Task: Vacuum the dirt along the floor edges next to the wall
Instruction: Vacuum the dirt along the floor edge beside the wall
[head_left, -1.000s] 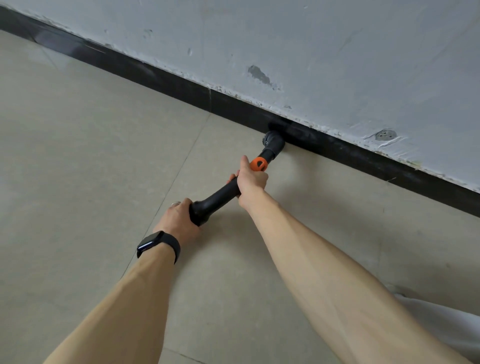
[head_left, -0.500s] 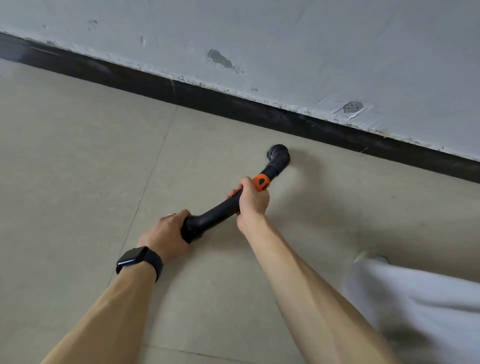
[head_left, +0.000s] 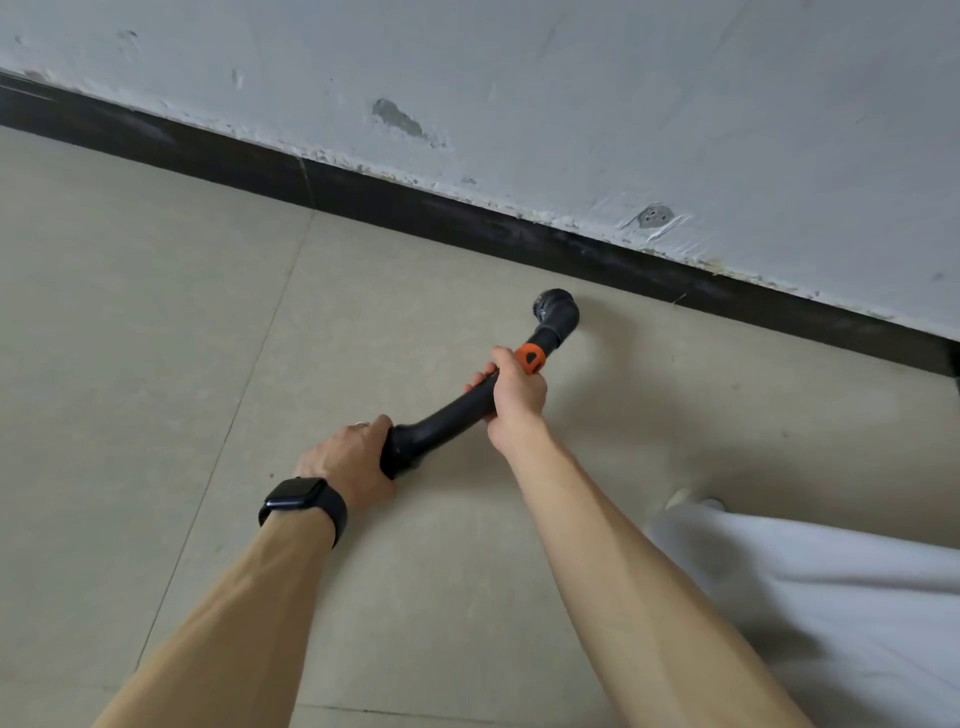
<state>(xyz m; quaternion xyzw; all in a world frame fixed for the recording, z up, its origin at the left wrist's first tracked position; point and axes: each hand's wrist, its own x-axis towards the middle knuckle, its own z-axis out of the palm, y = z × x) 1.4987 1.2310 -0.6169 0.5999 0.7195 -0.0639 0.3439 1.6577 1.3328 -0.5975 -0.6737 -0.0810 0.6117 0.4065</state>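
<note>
We hold the black vacuum pipe (head_left: 452, 410) in both hands. Our left hand (head_left: 348, 462) wraps its fingers round the pipe's wider near end. Our right hand (head_left: 514, 395) curls round it further up, just below the orange collar (head_left: 531, 358). The nozzle (head_left: 556, 309) is down near the far edge of the tiled floor (head_left: 156, 312), just short of the black skirting board (head_left: 467, 213) under the scuffed wall (head_left: 571, 104). We cannot tell whether it touches the tiles. A dark watch (head_left: 301, 501) bands our left wrist.
</note>
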